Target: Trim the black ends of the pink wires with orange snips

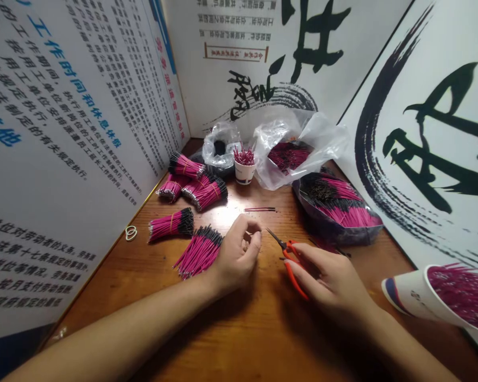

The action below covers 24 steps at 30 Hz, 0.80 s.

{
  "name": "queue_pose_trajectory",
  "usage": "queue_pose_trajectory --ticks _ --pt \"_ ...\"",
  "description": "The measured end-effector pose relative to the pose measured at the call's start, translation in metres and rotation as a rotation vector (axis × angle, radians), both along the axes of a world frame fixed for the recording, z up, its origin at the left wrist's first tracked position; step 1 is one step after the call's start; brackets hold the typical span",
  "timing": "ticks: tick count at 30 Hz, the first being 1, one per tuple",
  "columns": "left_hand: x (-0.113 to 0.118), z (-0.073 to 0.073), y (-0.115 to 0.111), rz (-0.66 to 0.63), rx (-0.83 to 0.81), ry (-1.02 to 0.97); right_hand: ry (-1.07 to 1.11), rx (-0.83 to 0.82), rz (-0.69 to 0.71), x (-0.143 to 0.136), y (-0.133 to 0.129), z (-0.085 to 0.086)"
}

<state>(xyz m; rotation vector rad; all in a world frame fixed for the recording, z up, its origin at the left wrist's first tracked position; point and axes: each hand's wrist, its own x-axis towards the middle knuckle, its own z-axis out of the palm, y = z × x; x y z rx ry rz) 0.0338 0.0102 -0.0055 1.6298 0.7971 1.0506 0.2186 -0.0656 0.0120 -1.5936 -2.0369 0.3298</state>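
Observation:
My left hand (pixel 241 252) is closed over the middle of the wooden table, its thumb and fingers pressed together. Whatever it may hold is hidden or too small to make out. Just behind its wrist lies a loose pile of magenta wires with black ends (pixel 201 252). In my right hand (pixel 329 278) is a pair of orange-handled pliers (pixel 295 265), whose thin dark tips point up and left, a short gap from my left fingers. Beyond both hands, a few single wires (pixel 258 209) lie flat on the table.
Banded wire bundles (pixel 171 224) lie at the left near rubber bands (pixel 131 233). At the back stand a paper cup of wires (pixel 245 172) and clear plastic bags (pixel 279 132). A dark bag of wires (pixel 338 231) and a tilted cup (pixel 410 292) are at the right. Printed panels (pixel 103 106) enclose the table.

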Motion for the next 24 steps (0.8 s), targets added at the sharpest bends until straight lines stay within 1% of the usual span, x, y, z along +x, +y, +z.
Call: queue_pose_trajectory --ticks 8,14,22,24 --pt "-0.0013 -0.003 0.0012 0.008 0.063 0.032 0.003 -0.002 0.021 -0.0009 0.0004 -0.0006" --pt "-0.0017 -0.0029 0.0016 -0.005 0.05 0.042 0.015 -0.015 0.02 -0.0013 0.0009 -0.0008" --pt "-0.0015 -0.008 0.0026 -0.001 0.055 0.04 0.007 -0.119 0.013 -0.0007 0.001 0.0033" --pt "-0.0011 -0.0093 0.0028 -0.002 0.049 0.026 0.007 -0.121 0.021 -0.0011 0.0009 0.0049"
